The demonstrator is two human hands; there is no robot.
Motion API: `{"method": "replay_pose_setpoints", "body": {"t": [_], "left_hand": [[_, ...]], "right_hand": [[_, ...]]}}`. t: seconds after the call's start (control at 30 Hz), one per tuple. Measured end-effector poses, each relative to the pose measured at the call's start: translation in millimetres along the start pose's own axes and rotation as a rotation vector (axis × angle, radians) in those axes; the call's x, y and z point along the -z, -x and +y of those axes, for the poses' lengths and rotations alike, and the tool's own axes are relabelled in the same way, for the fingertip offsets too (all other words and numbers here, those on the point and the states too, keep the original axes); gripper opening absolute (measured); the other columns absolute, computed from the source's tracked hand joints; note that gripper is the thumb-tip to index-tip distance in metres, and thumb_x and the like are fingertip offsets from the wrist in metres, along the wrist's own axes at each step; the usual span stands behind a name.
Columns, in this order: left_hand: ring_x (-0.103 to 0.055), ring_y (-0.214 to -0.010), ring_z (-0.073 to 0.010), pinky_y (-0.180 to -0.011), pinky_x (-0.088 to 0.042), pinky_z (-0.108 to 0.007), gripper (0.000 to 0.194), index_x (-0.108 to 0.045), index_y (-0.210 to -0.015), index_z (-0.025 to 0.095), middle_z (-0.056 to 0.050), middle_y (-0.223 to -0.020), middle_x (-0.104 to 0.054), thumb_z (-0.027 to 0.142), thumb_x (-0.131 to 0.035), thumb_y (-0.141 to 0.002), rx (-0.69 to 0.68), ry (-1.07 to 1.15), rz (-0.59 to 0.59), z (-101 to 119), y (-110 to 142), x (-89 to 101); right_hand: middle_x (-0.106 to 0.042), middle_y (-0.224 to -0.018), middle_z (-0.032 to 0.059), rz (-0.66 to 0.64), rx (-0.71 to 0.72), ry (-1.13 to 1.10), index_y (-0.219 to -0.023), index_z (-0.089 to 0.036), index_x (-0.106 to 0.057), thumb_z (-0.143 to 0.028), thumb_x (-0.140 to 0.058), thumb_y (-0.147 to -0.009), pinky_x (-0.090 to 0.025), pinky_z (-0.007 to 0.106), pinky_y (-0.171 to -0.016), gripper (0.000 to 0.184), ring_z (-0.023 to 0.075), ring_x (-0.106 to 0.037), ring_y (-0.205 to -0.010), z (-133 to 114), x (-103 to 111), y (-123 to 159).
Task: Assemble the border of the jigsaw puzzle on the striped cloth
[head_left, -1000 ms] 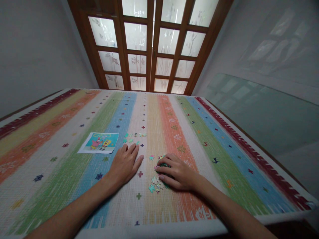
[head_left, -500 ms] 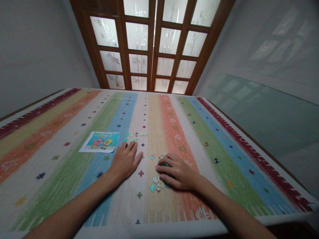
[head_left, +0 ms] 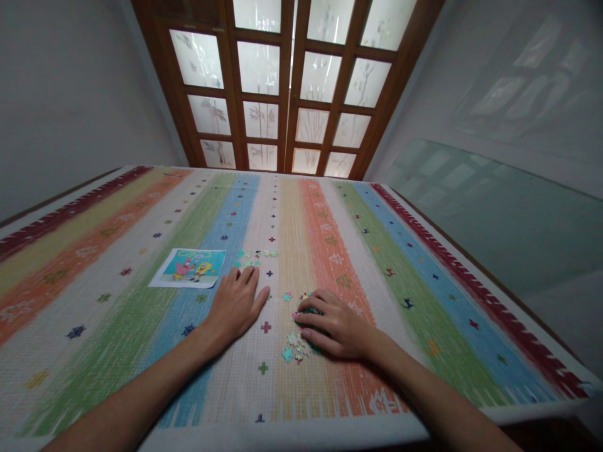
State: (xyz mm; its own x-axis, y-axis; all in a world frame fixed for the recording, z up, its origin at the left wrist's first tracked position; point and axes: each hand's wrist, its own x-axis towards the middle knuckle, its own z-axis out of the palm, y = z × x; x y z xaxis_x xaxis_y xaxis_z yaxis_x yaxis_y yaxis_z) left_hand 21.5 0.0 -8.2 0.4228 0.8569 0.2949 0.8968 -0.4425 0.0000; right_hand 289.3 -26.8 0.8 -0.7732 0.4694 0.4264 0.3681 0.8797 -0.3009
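My left hand (head_left: 239,300) lies flat on the cloth, fingers stretched, its fingertips at the lower edge of several small jigsaw pieces (head_left: 257,254) set out in rows. Beside it on the left is a picture card (head_left: 191,269) with cartoon figures on a turquoise ground. My right hand (head_left: 332,325) rests palm down over a loose pile of jigsaw pieces (head_left: 296,345), fingers bent and somewhat apart. Part of the pile is hidden under that palm; no piece is visibly gripped. A single turquoise piece (head_left: 287,296) lies up and left of the right hand.
A striped, patterned tablecloth (head_left: 226,213) covers the wide table. Beyond its far edge stands a wooden door with frosted panes (head_left: 261,119). A pale glass panel (head_left: 490,213) leans by the right wall, and a plain wall (head_left: 70,94) is at left.
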Motion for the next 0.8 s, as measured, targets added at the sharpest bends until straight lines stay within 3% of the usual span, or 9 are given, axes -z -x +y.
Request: {"method": "replay_pose_setpoints", "body": {"t": [0.23, 0.67, 0.8], "left_hand": [[-0.054, -0.101, -0.0333, -0.091, -0.045, -0.05, 0.037, -0.064, -0.123, 0.013, -0.018, -0.12, -0.066, 0.038, -0.042, -0.105, -0.009, 0.077, 0.043, -0.8, 1.6, -2.3], [-0.054, -0.102, -0.0346, -0.09, -0.048, -0.051, 0.038, -0.063, -0.124, 0.01, -0.018, -0.122, -0.066, 0.037, -0.044, -0.105, -0.017, 0.055, 0.011, -0.2, 2.8, 1.0], [-0.056, -0.111, -0.0351, -0.096, -0.048, -0.054, 0.031, -0.065, -0.118, 0.013, -0.019, -0.128, -0.063, 0.032, -0.046, -0.104, -0.048, 0.16, 0.073, 1.4, 2.7, 5.2]], "right_hand": [[-0.069, -0.109, 0.0127, -0.036, -0.013, 0.023, -0.114, -0.016, -0.07, -0.03, -0.047, -0.107, -0.049, 0.044, -0.092, 0.028, 0.0255, -0.057, -0.101, 1.3, -0.6, 1.4], [-0.07, -0.108, 0.0121, -0.019, -0.014, 0.01, -0.113, -0.015, -0.071, -0.031, -0.047, -0.108, -0.05, 0.044, -0.09, 0.029, 0.0253, -0.058, -0.1, -1.0, 2.3, -0.4], [-0.07, -0.105, 0.0115, 0.001, -0.009, 0.036, -0.111, -0.016, -0.072, -0.029, -0.05, -0.107, -0.049, 0.043, -0.09, 0.026, 0.0256, -0.058, -0.1, 0.6, 4.6, 1.4]]}}
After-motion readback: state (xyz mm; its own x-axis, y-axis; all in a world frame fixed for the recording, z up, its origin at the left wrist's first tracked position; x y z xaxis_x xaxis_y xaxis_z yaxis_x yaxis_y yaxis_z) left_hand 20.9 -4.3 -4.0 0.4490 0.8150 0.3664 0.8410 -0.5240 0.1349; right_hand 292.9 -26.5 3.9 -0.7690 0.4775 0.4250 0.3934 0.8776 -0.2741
